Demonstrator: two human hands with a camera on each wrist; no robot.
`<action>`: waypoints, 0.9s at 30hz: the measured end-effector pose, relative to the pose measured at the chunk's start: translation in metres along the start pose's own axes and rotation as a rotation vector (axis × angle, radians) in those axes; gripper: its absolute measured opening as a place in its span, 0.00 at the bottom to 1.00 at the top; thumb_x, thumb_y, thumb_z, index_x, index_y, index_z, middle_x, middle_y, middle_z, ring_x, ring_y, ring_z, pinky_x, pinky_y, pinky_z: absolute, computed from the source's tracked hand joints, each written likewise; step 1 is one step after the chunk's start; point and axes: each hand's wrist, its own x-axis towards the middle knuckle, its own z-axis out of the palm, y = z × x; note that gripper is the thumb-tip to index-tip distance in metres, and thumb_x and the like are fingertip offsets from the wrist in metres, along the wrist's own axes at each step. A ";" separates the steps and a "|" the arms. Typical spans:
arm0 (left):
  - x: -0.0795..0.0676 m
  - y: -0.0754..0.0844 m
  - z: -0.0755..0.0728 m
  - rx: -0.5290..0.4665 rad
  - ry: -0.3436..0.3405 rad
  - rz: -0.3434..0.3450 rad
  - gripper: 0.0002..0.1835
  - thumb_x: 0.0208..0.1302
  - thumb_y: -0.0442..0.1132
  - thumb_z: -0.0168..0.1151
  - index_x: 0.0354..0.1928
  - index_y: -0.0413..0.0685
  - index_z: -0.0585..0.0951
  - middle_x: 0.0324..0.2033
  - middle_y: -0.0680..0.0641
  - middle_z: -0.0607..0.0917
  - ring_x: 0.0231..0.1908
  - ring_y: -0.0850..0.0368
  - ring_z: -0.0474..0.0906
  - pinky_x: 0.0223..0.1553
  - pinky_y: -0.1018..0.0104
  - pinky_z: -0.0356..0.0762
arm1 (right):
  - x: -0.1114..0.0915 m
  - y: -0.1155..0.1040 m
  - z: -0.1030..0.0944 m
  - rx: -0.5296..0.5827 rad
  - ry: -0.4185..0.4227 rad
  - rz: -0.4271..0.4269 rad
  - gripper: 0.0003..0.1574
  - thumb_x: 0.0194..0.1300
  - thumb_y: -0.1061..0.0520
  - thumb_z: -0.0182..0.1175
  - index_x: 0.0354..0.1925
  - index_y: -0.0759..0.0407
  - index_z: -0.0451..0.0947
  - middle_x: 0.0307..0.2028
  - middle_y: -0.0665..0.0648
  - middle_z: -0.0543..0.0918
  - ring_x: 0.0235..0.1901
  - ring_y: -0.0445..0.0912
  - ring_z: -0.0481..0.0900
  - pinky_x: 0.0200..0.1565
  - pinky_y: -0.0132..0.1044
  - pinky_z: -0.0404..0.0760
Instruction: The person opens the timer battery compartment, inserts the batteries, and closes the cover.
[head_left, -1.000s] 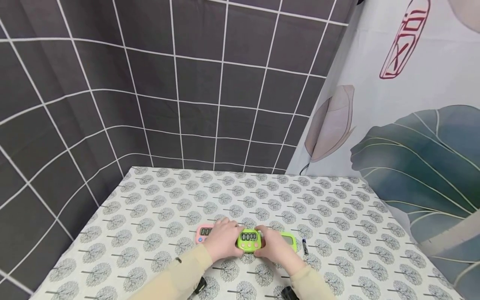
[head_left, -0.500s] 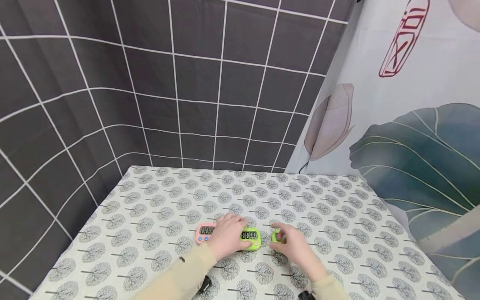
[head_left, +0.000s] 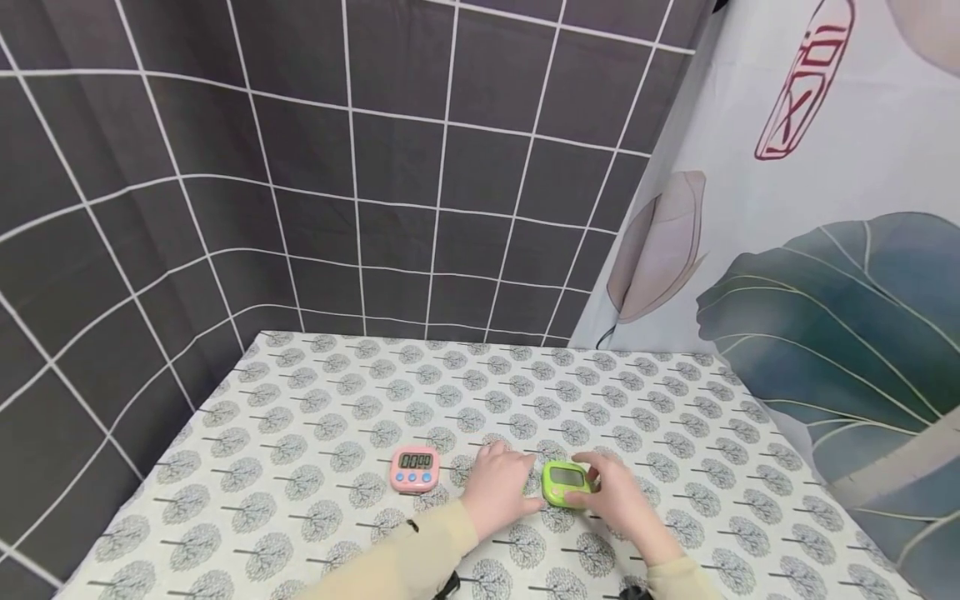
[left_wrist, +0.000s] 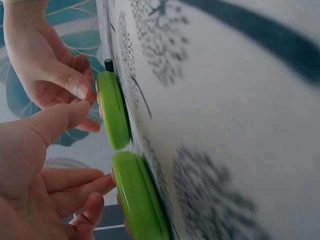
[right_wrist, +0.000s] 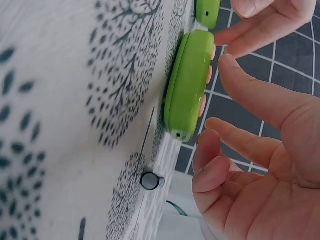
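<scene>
Two green digital timers lie side by side on the patterned cloth. The right one (head_left: 566,483) has a blank screen; the other green timer (left_wrist: 140,197) is hidden under my left hand in the head view. Loosely spread over it is my left hand (head_left: 501,487), its fingertips close to the timer's face and its thumb pointing toward the blank one. My right hand (head_left: 621,504) stays at the blank timer's right side, thumb and fingers apart. In the right wrist view, the fingers of that hand (right_wrist: 245,142) hover just off the timer's buttons, not gripping it.
A pink timer (head_left: 415,468) reading 00:00 lies left of my left hand. A small battery (right_wrist: 150,181) lies near the blank timer and is covered in the head view. Dark gridded curtain (head_left: 390,167) hangs behind the tabletop (head_left: 337,533), printed cloth at right.
My right hand first carried the blank green timer left beside the other one, then loosened and drew slightly right. My left hand has shifted right, uncovering the pink timer and covering the green one.
</scene>
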 end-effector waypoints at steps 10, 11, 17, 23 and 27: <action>0.013 0.012 0.003 -0.014 -0.028 -0.010 0.24 0.49 0.62 0.67 0.38 0.52 0.83 0.22 0.59 0.78 0.26 0.62 0.63 0.35 0.68 0.62 | -0.001 0.007 -0.005 -0.020 -0.038 0.038 0.45 0.39 0.51 0.76 0.56 0.68 0.74 0.30 0.53 0.75 0.29 0.44 0.70 0.31 0.36 0.73; 0.015 0.012 0.003 -0.020 -0.031 -0.014 0.22 0.49 0.62 0.67 0.35 0.53 0.83 0.20 0.60 0.76 0.25 0.63 0.63 0.35 0.68 0.62 | -0.001 0.007 -0.006 -0.025 -0.040 0.041 0.46 0.39 0.50 0.76 0.56 0.68 0.74 0.30 0.53 0.75 0.29 0.44 0.70 0.32 0.36 0.73; 0.023 0.014 0.006 -0.004 -0.051 -0.035 0.21 0.46 0.64 0.68 0.26 0.56 0.79 0.17 0.60 0.72 0.24 0.62 0.62 0.34 0.68 0.62 | 0.000 0.008 -0.006 -0.024 -0.049 0.052 0.46 0.40 0.51 0.76 0.56 0.68 0.73 0.30 0.53 0.76 0.29 0.44 0.71 0.33 0.36 0.74; 0.025 0.017 0.007 -0.004 -0.080 -0.041 0.25 0.43 0.65 0.70 0.34 0.54 0.81 0.21 0.58 0.77 0.26 0.62 0.65 0.35 0.67 0.62 | 0.001 0.008 -0.004 -0.018 -0.064 0.054 0.44 0.41 0.52 0.75 0.56 0.68 0.74 0.29 0.52 0.76 0.28 0.43 0.71 0.31 0.36 0.73; 0.026 0.018 0.007 -0.001 -0.079 -0.033 0.33 0.42 0.64 0.70 0.48 0.54 0.81 0.32 0.56 0.84 0.29 0.62 0.68 0.38 0.67 0.64 | 0.001 0.008 -0.003 -0.003 -0.068 0.074 0.43 0.41 0.55 0.75 0.56 0.67 0.73 0.30 0.52 0.76 0.28 0.44 0.71 0.31 0.36 0.73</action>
